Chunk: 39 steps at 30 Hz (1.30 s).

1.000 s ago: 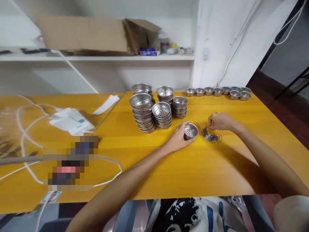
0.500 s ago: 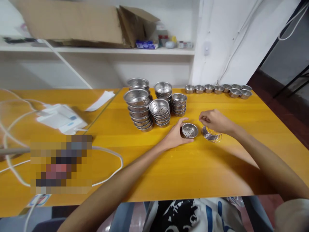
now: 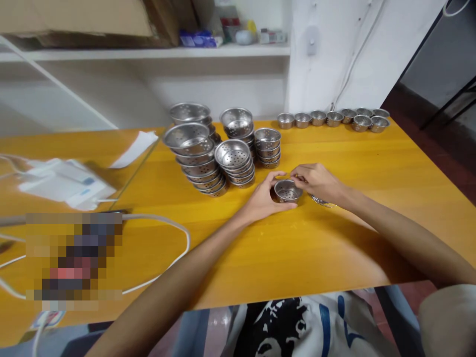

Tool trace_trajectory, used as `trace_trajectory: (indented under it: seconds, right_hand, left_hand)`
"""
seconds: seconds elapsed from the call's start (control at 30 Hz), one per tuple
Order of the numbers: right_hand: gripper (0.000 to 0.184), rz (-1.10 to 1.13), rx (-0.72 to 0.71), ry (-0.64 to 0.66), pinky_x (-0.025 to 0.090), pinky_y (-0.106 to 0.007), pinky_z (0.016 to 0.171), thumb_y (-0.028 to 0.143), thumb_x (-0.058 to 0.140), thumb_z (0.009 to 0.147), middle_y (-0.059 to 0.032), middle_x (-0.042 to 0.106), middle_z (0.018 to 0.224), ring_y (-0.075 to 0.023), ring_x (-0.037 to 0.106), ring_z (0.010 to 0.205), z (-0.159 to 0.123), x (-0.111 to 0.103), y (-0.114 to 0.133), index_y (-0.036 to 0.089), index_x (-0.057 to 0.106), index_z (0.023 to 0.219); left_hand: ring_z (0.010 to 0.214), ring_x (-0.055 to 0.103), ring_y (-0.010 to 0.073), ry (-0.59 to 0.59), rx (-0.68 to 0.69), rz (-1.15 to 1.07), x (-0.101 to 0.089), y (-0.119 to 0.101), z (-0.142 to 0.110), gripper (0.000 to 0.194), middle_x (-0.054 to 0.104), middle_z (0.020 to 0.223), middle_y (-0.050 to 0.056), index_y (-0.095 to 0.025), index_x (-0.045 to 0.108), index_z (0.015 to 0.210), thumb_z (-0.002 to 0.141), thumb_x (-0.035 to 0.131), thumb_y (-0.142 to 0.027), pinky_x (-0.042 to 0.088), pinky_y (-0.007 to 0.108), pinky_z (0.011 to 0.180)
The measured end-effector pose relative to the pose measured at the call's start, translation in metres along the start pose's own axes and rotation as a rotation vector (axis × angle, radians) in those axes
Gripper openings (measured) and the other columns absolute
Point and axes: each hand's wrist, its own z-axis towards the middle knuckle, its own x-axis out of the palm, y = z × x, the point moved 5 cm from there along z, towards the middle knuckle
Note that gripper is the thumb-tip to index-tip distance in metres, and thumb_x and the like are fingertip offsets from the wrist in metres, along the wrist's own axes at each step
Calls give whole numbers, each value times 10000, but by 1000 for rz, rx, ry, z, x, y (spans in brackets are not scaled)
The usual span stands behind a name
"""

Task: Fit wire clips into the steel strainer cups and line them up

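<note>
My left hand (image 3: 266, 197) curls around the left side of a small round metal cup (image 3: 288, 191) with holes in its bottom, thumb in front and fingers behind. The cup stands upright on the table. At its right rim, my right hand (image 3: 310, 179) is closed in a pinch; something thin seems to be at the fingertips, too small to make out. Partly hidden under that hand lies a loose coil of silver wire (image 3: 320, 201).
Leaning stacks of perforated cups (image 3: 199, 161) rise behind my left hand, with a shorter stack (image 3: 267, 146) beside them. Several single cups (image 3: 319, 118) line the table's back edge. White cables (image 3: 182, 233), a white device (image 3: 70, 182) and paper (image 3: 134, 148) lie to the left.
My right hand has moved left from above the wire coil to the cup's rim. My left hand stays around the cup. The camera view has shifted.
</note>
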Motion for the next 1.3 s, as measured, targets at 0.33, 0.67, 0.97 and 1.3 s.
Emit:
trace_trajectory:
  seconds: [0.33, 0.67, 0.97, 1.3]
  right_hand:
    - [198, 60, -31, -47, 389, -273, 700, 197, 565, 1014, -51, 703, 834, -136, 531, 687, -1, 1, 3, 156, 755, 978]
    - [194, 109, 38, -78, 394, -268, 686, 166, 586, 957, -13, 694, 762, -115, 507, 635, 4, 1, -5, 159, 777, 924]
    - [143, 161, -10, -114, 382, -280, 692, 157, 616, 970, -26, 688, 789, -125, 527, 669, 0, 4, 0, 155, 753, 932]
    - [411, 895, 95, 31, 548, -305, 803, 588, 769, 924, -75, 808, 977, -181, 720, 861, 1, 16, 2, 178, 784, 930]
  left_hand:
    - [1279, 722, 344, -17, 19, 10, -1, 4, 1, 825, 737, 1314, 120, -254, 482, 1331, 685, 982, -372, 514, 580, 1175]
    - [1207, 762, 330, -2, -13, -38, 0, 4, -1, 899, 743, 1253, 88, -297, 356, 1327, 690, 985, -388, 540, 574, 1143]
    - [1069, 755, 257, 5, 25, -26, -3, 4, 1, 760, 737, 1146, 45, -266, 435, 1243, 719, 974, -383, 569, 451, 1034]
    - [1103, 704, 271, 47, 86, -7, -6, 1, 6, 555, 758, 1166, 97, -159, 702, 1203, 774, 949, -410, 551, 414, 1010]
